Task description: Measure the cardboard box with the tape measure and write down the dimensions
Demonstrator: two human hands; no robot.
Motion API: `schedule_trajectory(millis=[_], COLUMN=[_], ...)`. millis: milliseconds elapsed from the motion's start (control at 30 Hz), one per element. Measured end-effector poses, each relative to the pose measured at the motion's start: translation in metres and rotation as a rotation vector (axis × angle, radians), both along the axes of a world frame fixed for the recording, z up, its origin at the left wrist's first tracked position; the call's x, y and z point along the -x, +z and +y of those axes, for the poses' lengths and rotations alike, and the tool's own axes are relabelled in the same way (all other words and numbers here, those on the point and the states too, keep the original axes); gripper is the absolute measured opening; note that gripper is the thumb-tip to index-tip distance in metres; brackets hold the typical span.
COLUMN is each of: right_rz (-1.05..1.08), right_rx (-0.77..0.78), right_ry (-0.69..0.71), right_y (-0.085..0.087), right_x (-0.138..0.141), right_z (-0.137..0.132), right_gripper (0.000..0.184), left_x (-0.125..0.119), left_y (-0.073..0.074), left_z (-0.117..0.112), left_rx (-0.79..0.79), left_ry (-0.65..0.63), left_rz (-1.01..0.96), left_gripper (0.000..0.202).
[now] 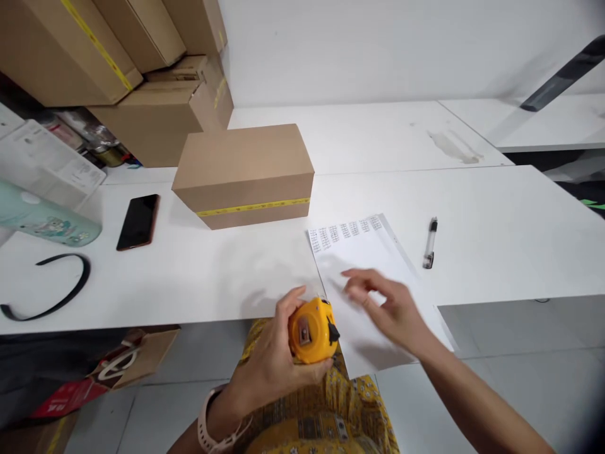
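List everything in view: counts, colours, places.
tape measure: one, yellow and black, front centre
paper: at least one sheet, white, overhanging the front edge
pen: one, clear and black, right of the paper
closed carton: one, brown, left of centre
stacked cartons: at least four, brown, back left
phone: one, black, left of the closed carton
bottle: one, mint green, left edge
curved strip: one, black, front left
printed panel: one, white, behind the bottle
tables: at least two, white, front and back
bar: one, dark, upper right
open container: one, brown and red, lower left
patterned garment: one, yellow, bottom centre
wristband: one, pale pink, bottom centre-left
left hand: one, bare, around the tape measure
right hand: one, bare, over the paper
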State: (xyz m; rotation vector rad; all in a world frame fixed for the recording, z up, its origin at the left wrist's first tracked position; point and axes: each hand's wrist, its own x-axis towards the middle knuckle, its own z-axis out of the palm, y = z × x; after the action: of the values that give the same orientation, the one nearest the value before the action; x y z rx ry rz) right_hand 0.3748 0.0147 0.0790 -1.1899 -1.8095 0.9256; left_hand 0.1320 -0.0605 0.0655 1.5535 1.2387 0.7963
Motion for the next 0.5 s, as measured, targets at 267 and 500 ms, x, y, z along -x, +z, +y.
schedule_trajectory(millis=[267, 500], right_rz=[-0.902, -0.856], right_rx=[0.34, 0.303], right_ry=[-0.833, -0.653], right_y=[-0.012, -0.037], right_x=[-0.123, -0.151], right_z=[0.111, 0.124], right_gripper=[0.047, 0.023], left_x=[0.055, 0.079], left_y=[0.011, 0.012], left_z=[0.05, 0.082], left_rx=[-0.181, -0.16], left_ry=[0.41, 0.385], left_rz=[0.77, 1.107], left_gripper=[0.071, 0.052])
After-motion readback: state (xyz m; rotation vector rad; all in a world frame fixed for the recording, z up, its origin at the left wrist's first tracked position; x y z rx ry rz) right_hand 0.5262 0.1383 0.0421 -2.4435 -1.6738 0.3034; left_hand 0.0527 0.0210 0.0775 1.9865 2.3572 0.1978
